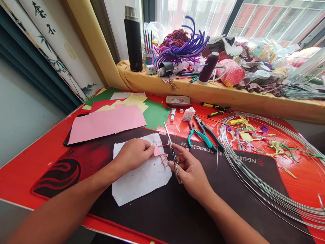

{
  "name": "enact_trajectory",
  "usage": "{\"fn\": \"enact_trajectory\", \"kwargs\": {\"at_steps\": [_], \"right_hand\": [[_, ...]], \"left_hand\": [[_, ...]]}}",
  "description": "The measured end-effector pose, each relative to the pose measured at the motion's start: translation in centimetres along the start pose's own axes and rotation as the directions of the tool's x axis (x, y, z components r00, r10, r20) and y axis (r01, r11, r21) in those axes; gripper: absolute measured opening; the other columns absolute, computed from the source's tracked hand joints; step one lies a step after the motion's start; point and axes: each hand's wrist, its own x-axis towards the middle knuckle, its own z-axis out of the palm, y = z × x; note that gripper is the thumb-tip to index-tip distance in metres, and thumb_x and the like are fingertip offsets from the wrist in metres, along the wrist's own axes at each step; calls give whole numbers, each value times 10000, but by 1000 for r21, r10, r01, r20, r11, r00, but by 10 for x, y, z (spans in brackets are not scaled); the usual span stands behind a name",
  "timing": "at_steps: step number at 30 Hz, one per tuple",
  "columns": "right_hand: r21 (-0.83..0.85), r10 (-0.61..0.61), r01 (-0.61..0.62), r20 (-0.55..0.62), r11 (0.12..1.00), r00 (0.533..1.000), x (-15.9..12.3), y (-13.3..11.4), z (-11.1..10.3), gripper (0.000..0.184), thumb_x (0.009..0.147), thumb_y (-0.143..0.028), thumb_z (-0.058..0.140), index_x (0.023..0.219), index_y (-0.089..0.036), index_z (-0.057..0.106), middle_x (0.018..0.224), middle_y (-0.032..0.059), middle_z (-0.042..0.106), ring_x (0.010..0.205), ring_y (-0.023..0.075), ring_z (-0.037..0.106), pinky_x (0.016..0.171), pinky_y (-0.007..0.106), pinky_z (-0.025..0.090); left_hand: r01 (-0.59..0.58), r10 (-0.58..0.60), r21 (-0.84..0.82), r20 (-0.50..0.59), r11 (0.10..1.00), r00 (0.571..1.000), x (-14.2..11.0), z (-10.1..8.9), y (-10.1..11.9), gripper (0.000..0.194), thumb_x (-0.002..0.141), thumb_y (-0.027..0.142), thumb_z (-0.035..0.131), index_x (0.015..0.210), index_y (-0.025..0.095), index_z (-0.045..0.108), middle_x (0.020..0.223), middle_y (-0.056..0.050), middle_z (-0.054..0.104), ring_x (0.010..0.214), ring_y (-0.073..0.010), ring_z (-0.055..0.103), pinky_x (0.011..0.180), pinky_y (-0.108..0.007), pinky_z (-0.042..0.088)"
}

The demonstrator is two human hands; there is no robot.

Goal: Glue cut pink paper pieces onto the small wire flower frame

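Between thumb and fingers, my left hand (134,153) pinches a small pink paper piece (157,151) with thin strips hanging from it. One narrow strip stretches right toward the scissors. My right hand (191,171) grips a pair of scissors (173,152), its fingers in the handles and the blades pointing up and away. The blades stand at the right end of the pink strip; whether they touch it I cannot tell. Beneath both lies a creased white sheet of paper (138,184) on the dark desk mat (157,220). A small ring shows just above the pink piece.
Coloured paper sheets (109,122) are stacked at the back left. Teal-handled pliers (199,135), a white glue bottle (189,114) and a small tube (173,114) lie behind my right hand. A large wire coil (243,173) spreads over the right side. The windowsill (152,79) is crowded with craft supplies.
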Motion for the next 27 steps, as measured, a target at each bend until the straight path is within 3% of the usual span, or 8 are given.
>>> {"fn": "enact_trajectory", "kwargs": {"at_steps": [13, 27], "right_hand": [[-28, 1, -1, 2, 1000, 1000, 0, -1, 1, 666, 930, -471, 750, 1522, -211, 590, 777, -72, 388, 530, 107, 414, 474, 271, 357], [-48, -5, 5, 11, 999, 1000, 0, 1, 0, 672, 937, -482, 750, 1530, -211, 589, 782, -61, 410, 544, 112, 412, 473, 262, 358]], "left_hand": [[-2, 2, 14, 28, 1000, 1000, 0, 1, 2, 381, 899, 396, 468, 624, 222, 666, 639, -27, 627, 644, -195, 534, 623, -351, 268], [-2, 2, 19, -20, 1000, 1000, 0, 5, 1, 351, 880, 361, 510, 564, 210, 506, 560, -2, 475, 580, -167, 413, 602, -358, 219]]}}
